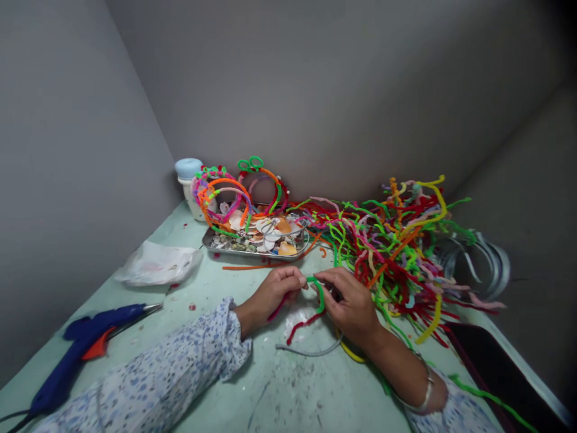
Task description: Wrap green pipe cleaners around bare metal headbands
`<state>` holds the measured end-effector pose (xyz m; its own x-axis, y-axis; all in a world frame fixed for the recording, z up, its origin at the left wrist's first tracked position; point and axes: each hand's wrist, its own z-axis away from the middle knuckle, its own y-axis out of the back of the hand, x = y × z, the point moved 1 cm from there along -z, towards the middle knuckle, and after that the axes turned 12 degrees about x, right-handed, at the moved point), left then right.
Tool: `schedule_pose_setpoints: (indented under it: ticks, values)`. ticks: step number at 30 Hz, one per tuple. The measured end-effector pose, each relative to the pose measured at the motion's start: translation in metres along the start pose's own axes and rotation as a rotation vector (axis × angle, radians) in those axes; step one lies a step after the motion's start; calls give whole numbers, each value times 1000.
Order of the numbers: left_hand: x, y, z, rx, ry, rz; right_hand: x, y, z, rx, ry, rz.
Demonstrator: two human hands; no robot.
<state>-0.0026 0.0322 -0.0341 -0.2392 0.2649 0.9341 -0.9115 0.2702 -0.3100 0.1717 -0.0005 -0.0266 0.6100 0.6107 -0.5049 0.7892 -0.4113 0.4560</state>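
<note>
My left hand is closed, with thumb and forefinger pinching one end of a bent green pipe cleaner. Close beside it, my right hand has its fingers curled at the green bend. A dark red pipe cleaner trails down from the green one, and more red shows under my left palm. Beneath my right hand lies a thin grey curved band, partly hidden by the wrist. A yellow strip curves out next to it.
Loose coloured pipe cleaners heap up on the right, beside grey bands and a dark flat device. Behind my hands, a metal tray holds shells and decorated headbands. At left are a blue glue gun, plastic bag and lidded bottle.
</note>
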Motion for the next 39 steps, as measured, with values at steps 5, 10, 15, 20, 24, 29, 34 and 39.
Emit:
schedule_pose_setpoints:
  ticks: [5, 10, 15, 20, 24, 29, 34, 39]
  values:
    - [1, -1, 1, -9, 3, -10, -2, 0, 1, 1, 15, 25]
    - [2, -1, 1, -16, 7, -18, -3, 0, 2, 7, 48, 69]
    - [1, -1, 0, -7, 3, -24, -3, -2, 3, 41, 96, 98]
    - [2, -2, 1, 5, 3, -32, -2, -3, 3, 67, 92, 108]
    - [1, -2, 1, 9, 2, -34, -3, -3, 3, 70, 70, 77]
    - [2, -1, 1, -10, 0, -32, -3, -2, 2, 78, 58, 38]
    - [2, -1, 1, -19, -2, -29, -3, -1, 1, 68, 28, -2]
    - [3, -1, 1, -21, 2, -36, -4, 0, 1, 65, -29, -52]
